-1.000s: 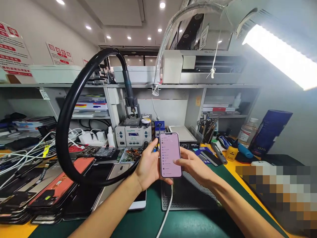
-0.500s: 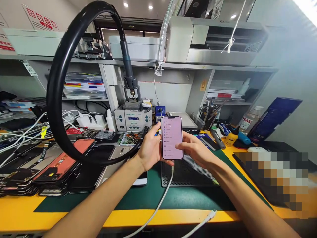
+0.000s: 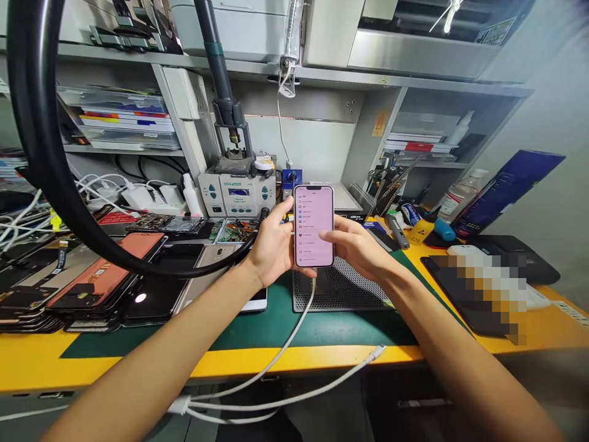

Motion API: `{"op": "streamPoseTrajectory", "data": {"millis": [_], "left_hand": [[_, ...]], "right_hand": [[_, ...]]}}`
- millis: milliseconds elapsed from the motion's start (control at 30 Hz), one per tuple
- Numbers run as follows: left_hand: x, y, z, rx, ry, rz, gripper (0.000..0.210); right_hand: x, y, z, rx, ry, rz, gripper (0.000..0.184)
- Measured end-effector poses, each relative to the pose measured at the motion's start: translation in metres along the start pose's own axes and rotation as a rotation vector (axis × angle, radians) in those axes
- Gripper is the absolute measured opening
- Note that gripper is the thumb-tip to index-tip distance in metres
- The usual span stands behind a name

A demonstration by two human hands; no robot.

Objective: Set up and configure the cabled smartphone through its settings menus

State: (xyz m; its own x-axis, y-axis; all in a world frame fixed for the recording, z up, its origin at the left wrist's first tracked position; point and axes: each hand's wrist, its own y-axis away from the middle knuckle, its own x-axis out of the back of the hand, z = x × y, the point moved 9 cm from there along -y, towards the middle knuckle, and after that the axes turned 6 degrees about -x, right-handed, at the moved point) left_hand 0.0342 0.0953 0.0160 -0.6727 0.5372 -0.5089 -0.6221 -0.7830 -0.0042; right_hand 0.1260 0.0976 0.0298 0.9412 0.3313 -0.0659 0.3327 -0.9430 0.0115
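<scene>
A smartphone (image 3: 315,227) with a lit pinkish screen showing a list stands upright above the bench. My left hand (image 3: 275,245) is closed around its left side, thumb along the edge and a fingertip showing under the bottom. From the right, my right hand (image 3: 361,245) grips the phone's other edge, its thumb lying over the lower screen and its other fingers partly hidden behind. A white cable (image 3: 301,325) runs down from just below the phone; whether it is plugged in I cannot tell. Beneath lies a black perforated mat (image 3: 350,288) on a green work mat (image 3: 207,331).
Stacked phone parts (image 3: 110,264) lie at the left, under a thick black hose (image 3: 34,123). A grey rework station (image 3: 239,193) stands behind. A yellow bottle (image 3: 421,232) and tweezers (image 3: 384,190) are at the right. A second white cable end (image 3: 375,354) hangs before the bench's front edge.
The view has tilted downward, so the bench and phone sit higher in the picture and more cable shows below. Both hands keep their hold on the phone, the right thumb still over the screen.
</scene>
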Motion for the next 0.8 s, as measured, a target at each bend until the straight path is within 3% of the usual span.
{"op": "streamPoseTrajectory", "data": {"millis": [133, 300, 500, 800], "left_hand": [[0.0017, 0.0003, 0.0001, -0.003, -0.007, 0.010, 0.078], [0.0032, 0.0009, -0.0001, 0.001, -0.009, 0.023, 0.079], [0.0024, 0.0008, -0.0012, 0.003, 0.002, 0.030, 0.077], [0.0012, 0.0001, -0.0005, -0.004, 0.006, 0.004, 0.076]], "right_hand": [[0.0011, 0.0004, 0.0009, 0.002, 0.015, 0.016, 0.034], [-0.0016, 0.0027, -0.0068, 0.093, 0.119, -0.027, 0.049], [0.0011, -0.0007, 0.0005, 0.027, 0.046, 0.004, 0.031], [0.0009, -0.0009, -0.0006, 0.026, 0.095, -0.002, 0.035]]}}
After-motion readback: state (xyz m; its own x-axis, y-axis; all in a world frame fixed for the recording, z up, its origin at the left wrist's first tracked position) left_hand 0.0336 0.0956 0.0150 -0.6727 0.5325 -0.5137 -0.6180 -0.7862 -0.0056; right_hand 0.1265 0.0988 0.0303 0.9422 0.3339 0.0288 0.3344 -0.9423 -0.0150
